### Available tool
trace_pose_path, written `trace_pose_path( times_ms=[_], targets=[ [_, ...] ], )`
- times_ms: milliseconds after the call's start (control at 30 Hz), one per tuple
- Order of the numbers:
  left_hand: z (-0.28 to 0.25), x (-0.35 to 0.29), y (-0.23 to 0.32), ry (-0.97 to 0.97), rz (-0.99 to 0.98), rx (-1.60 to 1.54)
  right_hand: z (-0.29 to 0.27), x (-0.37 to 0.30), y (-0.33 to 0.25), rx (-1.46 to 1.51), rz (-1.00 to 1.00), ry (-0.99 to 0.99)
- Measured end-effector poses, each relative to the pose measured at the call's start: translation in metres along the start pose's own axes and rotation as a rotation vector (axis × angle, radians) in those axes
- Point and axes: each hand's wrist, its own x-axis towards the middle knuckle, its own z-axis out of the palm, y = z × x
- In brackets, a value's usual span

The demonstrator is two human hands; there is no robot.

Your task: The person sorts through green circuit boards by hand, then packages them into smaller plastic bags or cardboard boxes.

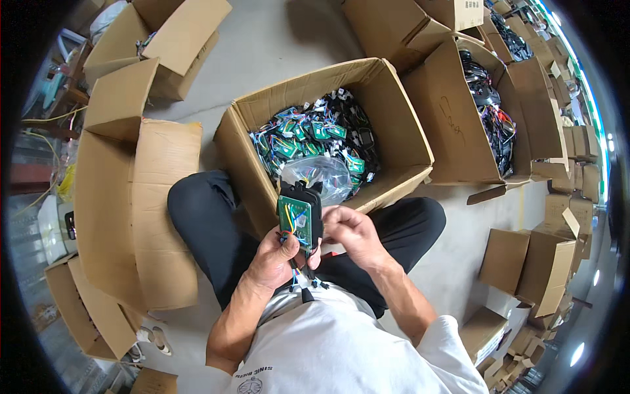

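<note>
My left hand (272, 259) is closed around the lower end of a black plastic housing with a green circuit board (294, 220) on its face. Yellow, blue and red wires cross the board, and more wires with white and black connectors (303, 281) hang below it toward my lap. My right hand (351, 233) is beside the housing's right edge, fingers curled in; whatever they pinch is hidden. Just beyond the housing stands an open cardboard box (400, 125) between my knees, holding many wired green boards (321, 131), black parts and a clear plastic bag (321, 176).
To the left stands an open cardboard box (108, 217), with another box (187, 39) behind it. On the right, an open box (433, 111) contains black parts and cables (495, 131). Further boxes (528, 262) line the right side. Shoes (161, 340) lie at lower left.
</note>
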Motion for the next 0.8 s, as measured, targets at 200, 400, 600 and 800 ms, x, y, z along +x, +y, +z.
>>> trace_pose_path(
  times_ms=[200, 400, 600, 800],
  targets=[
    [0.011, -0.01, -0.009, 0.097, 0.101, 0.5, -0.001, -0.016, 0.019, 0.604, -0.05, 0.085],
    [0.007, -0.012, -0.01, 0.098, 0.113, 0.601, -0.013, -0.032, 0.006, 0.671, -0.14, -0.002],
    [0.011, -0.014, 0.005, 0.167, 0.251, 1.204, -0.026, -0.045, -0.02, 0.941, -0.227, -0.129],
    [0.015, -0.004, -0.007, 0.146, 0.238, 1.755, 0.011, -0.073, -0.048, -0.449, -0.535, -0.414]
  ],
)
